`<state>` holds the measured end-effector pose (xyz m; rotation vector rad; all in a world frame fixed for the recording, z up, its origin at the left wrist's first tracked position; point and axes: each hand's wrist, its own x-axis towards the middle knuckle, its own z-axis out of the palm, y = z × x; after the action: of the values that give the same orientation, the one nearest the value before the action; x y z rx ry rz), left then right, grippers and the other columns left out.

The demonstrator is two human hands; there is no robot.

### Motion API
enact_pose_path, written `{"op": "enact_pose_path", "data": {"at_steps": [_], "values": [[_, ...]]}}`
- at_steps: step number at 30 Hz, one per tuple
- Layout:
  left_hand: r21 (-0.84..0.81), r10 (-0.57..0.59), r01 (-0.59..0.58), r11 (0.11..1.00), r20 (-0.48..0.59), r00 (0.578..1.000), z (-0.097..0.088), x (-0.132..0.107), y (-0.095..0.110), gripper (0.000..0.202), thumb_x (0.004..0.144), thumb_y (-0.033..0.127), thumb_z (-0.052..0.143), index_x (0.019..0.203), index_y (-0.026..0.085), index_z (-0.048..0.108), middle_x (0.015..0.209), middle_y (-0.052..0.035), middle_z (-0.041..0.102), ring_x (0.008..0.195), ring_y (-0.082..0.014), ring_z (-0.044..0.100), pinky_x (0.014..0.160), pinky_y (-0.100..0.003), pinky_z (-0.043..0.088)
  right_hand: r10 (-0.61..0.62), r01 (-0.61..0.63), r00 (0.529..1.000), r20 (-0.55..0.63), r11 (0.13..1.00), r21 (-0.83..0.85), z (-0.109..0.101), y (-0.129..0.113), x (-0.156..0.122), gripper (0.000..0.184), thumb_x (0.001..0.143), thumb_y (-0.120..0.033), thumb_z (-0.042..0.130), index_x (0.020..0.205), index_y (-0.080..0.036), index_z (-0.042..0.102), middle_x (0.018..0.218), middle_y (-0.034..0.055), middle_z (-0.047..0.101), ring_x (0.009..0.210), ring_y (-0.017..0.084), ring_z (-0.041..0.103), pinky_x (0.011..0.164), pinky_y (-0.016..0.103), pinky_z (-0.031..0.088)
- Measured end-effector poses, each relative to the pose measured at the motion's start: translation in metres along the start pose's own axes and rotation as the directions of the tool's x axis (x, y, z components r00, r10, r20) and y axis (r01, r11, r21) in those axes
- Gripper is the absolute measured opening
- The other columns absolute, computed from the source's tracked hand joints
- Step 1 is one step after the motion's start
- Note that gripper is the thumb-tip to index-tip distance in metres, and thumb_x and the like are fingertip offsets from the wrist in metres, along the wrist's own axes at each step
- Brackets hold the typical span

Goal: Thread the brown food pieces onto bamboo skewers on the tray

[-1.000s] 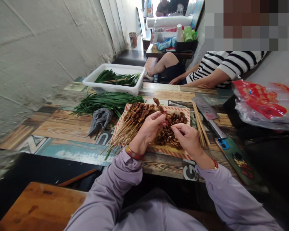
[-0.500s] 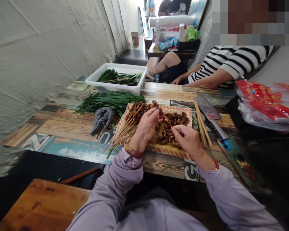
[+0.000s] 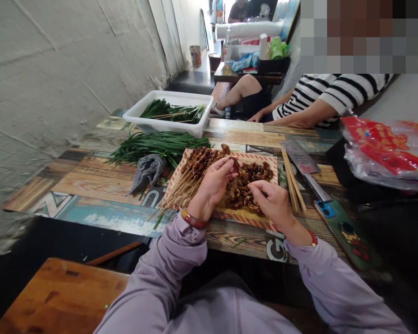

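Observation:
My left hand (image 3: 213, 185) is closed around a thin wooden skewer with brown pieces threaded at its far tip (image 3: 225, 149), held over a red-and-white paper tray (image 3: 244, 216). My right hand (image 3: 270, 198) pinches near the skewer's near end, just above a loose heap of brown pieces (image 3: 249, 183) on the tray. Finished skewers (image 3: 190, 178) lie stacked on the tray's left side, sticks pointing toward me.
Green chives (image 3: 156, 146) and a grey cloth (image 3: 146, 169) lie left of the tray; a white tub (image 3: 170, 116) of chives stands behind. Bare sticks (image 3: 292, 181), a cleaver (image 3: 301, 162), a phone (image 3: 344, 229) and plastic bags (image 3: 383, 148) are right. A person in stripes (image 3: 327, 97) sits opposite.
My left hand has lowered the skewer's loaded tip toward the pile of finished skewers. My right hand stayed pinched above the loose pieces.

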<state>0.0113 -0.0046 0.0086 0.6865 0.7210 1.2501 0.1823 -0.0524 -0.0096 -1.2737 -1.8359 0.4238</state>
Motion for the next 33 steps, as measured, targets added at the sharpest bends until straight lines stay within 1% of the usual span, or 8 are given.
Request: {"op": "enact_pose_path", "data": {"at_steps": [8, 10, 13, 15, 19, 22, 29, 33], "values": [[0.016, -0.004, 0.003, 1.0, 0.021, 1.0, -0.001, 0.001, 0.0, 0.034, 0.067, 0.037, 0.081, 0.091, 0.015, 0.069, 0.085, -0.0034, 0.07, 0.072, -0.0087, 0.061, 0.068, -0.021, 0.045, 0.008, -0.008, 1.0, -0.026, 1.0, -0.007, 0.001, 0.0, -0.001, 0.023, 0.09, -0.035, 0.053, 0.077, -0.023, 0.068, 0.062, 0.0003, 0.069, 0.056, 0.015, 0.064, 0.057, 0.026, 0.048], [-0.005, 0.005, -0.005, 1.0, 0.003, 1.0, -0.004, 0.002, 0.002, 0.035, 0.068, 0.038, 0.08, 0.093, 0.016, 0.068, 0.084, -0.0023, 0.069, 0.071, -0.0086, 0.061, 0.068, -0.021, 0.046, 0.001, -0.001, 1.0, -0.025, 1.0, -0.01, 0.001, 0.002, -0.001, 0.022, 0.09, -0.034, 0.054, 0.078, -0.023, 0.068, 0.063, 0.0004, 0.069, 0.056, 0.015, 0.064, 0.057, 0.026, 0.049], [-0.06, 0.05, -0.054, 0.997, -0.07, 0.996, -0.008, 0.006, 0.006, 0.032, 0.071, 0.04, 0.078, 0.09, 0.018, 0.065, 0.081, 0.0003, 0.068, 0.071, -0.0085, 0.061, 0.069, -0.022, 0.046, -0.014, 0.014, 1.0, -0.01, 1.0, -0.008, 0.001, 0.003, -0.002, 0.022, 0.09, -0.034, 0.053, 0.079, -0.023, 0.069, 0.063, 0.0005, 0.07, 0.056, 0.016, 0.065, 0.057, 0.027, 0.049], [-0.071, 0.078, -0.086, 0.994, -0.103, 0.992, -0.011, 0.007, 0.01, 0.031, 0.073, 0.04, 0.077, 0.092, 0.019, 0.065, 0.085, -0.0003, 0.069, 0.072, -0.0084, 0.062, 0.07, -0.022, 0.046, -0.03, 0.03, 1.0, -0.005, 0.999, -0.013, 0.001, 0.002, -0.002, 0.023, 0.09, -0.034, 0.053, 0.079, -0.023, 0.069, 0.066, 0.0012, 0.071, 0.058, 0.016, 0.066, 0.057, 0.027, 0.05], [-0.056, 0.097, -0.101, 0.993, -0.083, 0.992, -0.014, 0.007, 0.014, 0.034, 0.074, 0.038, 0.076, 0.1, 0.018, 0.067, 0.092, -0.0029, 0.072, 0.076, -0.0093, 0.063, 0.07, -0.021, 0.046, -0.051, 0.051, 0.999, 0.009, 0.998, -0.023, 0.002, 0.001, -0.003, 0.023, 0.09, -0.033, 0.053, 0.078, -0.023, 0.07, 0.067, 0.0013, 0.072, 0.059, 0.016, 0.066, 0.056, 0.026, 0.049], [-0.049, 0.117, -0.121, 0.991, -0.07, 0.991, -0.015, 0.006, 0.013, 0.035, 0.072, 0.036, 0.078, 0.099, 0.018, 0.068, 0.089, -0.0024, 0.071, 0.077, -0.0092, 0.063, 0.068, -0.02, 0.045, -0.074, 0.074, 0.997, 0.015, 0.997, -0.03, 0.002, 0.001, -0.004, 0.023, 0.09, -0.032, 0.053, 0.077, -0.023, 0.07, 0.069, 0.0012, 0.072, 0.059, 0.016, 0.067, 0.056, 0.026, 0.048], [-0.019, 0.167, -0.17, 0.985, -0.114, 0.979, -0.012, 0.004, 0.014, 0.031, 0.068, 0.033, 0.08, 0.092, 0.018, 0.067, 0.085, -0.001, 0.07, 0.078, -0.0093, 0.064, 0.067, -0.02, 0.044, -0.085, 0.086, 0.996, 0.024, 0.996, -0.039, 0.003, 0.003, -0.005, 0.022, 0.09, -0.032, 0.053, 0.079, -0.023, 0.07, 0.076, 0.0016, 0.074, 0.064, 0.016, 0.068, 0.059, 0.026, 0.05], [0.007, 0.165, -0.165, 0.986, -0.118, 0.979, -0.01, 0.003, 0.016, 0.032, 0.069, 0.035, 0.079, 0.092, 0.017, 0.067, 0.083, -0.0014, 0.07, 0.074, -0.0083, 0.062, 0.066, -0.019, 0.043, -0.099, 0.099, 0.995, 0.022, 0.994, -0.046, 0.004, 0.005, -0.005, 0.022, 0.09, -0.031, 0.053, 0.079, -0.023, 0.07, 0.077, 0.0018, 0.075, 0.065, 0.016, 0.069, 0.061, 0.026, 0.051]]}}
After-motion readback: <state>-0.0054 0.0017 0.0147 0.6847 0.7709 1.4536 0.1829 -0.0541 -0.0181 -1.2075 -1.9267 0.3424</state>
